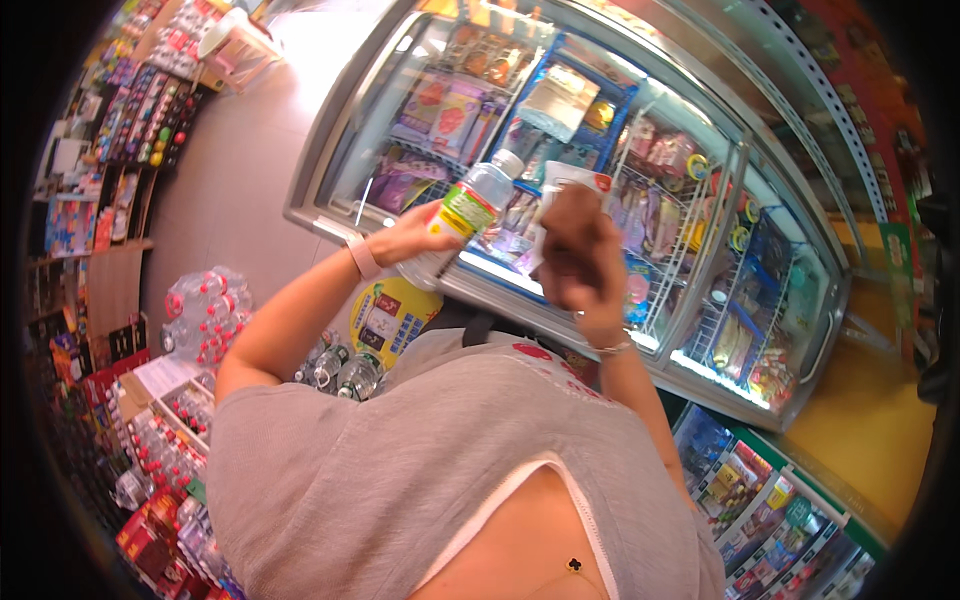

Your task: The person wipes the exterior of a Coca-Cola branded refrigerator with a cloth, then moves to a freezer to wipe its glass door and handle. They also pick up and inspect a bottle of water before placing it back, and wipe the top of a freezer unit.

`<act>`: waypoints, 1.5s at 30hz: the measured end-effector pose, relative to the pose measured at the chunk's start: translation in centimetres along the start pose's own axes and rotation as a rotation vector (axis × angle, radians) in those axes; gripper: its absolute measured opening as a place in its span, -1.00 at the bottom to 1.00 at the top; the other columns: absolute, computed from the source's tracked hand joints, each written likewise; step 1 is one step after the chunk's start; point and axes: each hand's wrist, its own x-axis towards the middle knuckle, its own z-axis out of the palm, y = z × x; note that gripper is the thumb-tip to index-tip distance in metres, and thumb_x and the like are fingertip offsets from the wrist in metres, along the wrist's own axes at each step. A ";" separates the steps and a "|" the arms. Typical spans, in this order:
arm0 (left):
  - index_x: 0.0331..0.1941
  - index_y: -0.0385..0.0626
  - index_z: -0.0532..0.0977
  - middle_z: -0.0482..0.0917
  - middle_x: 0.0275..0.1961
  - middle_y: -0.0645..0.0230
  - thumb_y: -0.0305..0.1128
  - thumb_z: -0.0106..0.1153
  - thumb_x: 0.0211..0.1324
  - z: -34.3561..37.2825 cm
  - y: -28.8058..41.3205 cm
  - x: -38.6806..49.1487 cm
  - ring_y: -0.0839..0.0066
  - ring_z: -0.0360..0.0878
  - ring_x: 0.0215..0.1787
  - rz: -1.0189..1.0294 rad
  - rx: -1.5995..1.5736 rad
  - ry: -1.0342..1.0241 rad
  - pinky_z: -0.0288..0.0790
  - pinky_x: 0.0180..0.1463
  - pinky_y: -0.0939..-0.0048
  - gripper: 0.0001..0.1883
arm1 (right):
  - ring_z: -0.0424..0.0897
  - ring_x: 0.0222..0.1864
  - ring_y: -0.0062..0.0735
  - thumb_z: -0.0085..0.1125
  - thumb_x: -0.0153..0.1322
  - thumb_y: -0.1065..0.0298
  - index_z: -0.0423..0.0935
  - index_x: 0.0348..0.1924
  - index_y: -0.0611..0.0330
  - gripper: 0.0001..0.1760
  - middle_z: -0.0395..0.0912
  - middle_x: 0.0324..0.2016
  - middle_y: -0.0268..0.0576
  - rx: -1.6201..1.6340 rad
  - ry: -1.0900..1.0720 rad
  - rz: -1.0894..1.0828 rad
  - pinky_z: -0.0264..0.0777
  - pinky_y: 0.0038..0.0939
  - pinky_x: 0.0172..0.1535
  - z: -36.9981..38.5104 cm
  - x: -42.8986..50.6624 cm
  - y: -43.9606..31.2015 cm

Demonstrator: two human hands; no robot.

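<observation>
My left hand (420,240) is wrapped around a clear plastic bottle (469,206) with a white cap and a green and yellow label. The bottle is tilted, its cap pointing away from me. A crumpled brown cloth (574,232), blurred by motion, is bunched in my right hand (606,277). Behind the cloth and partly hidden by it is a white item (564,174) with a red mark; I cannot tell whether my right hand holds it too. Both hands are over the near edge of a glass-topped chest freezer (442,97).
Wire baskets (660,187) of packaged frozen goods fill the freezer. Shrink-wrapped bottles (210,307) stand on the floor at left, with more bottles (360,373) close to my body. Stocked shelves (142,112) line the far left. A snack rack (772,495) is at lower right.
</observation>
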 end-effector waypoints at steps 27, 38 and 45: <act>0.13 -0.14 0.39 0.57 0.00 0.41 -0.22 0.21 0.28 20.3 6.9 7.6 0.61 0.55 0.00 0.091 -0.534 -0.081 0.46 0.06 0.46 -0.58 | 0.56 -0.38 -0.54 0.02 0.56 0.00 0.59 -0.27 0.26 -0.56 0.60 -0.40 -0.31 0.295 0.920 0.555 0.46 -0.46 -0.30 -10.2 1.2 1.8; 0.36 0.07 0.23 0.43 0.29 0.30 0.35 -0.25 0.33 20.0 8.4 9.3 0.32 0.44 0.29 0.166 -1.080 -0.046 0.33 0.37 0.16 -0.26 | 0.42 0.28 0.14 0.02 0.56 0.24 0.64 -0.13 0.30 -0.69 0.60 0.01 0.12 -0.146 0.119 -0.055 0.24 -0.26 0.27 -5.4 -0.8 -0.8; 0.27 -0.12 0.32 0.48 0.23 0.16 0.29 -0.30 0.38 18.4 7.5 10.4 0.20 0.43 0.29 -0.151 -1.481 0.348 0.28 0.40 0.07 -0.28 | 0.63 -0.05 -0.34 -0.06 0.60 0.10 0.63 -0.27 0.30 -0.56 0.68 -0.21 -0.06 0.417 0.409 0.545 0.46 -0.31 0.07 -5.6 -6.3 2.1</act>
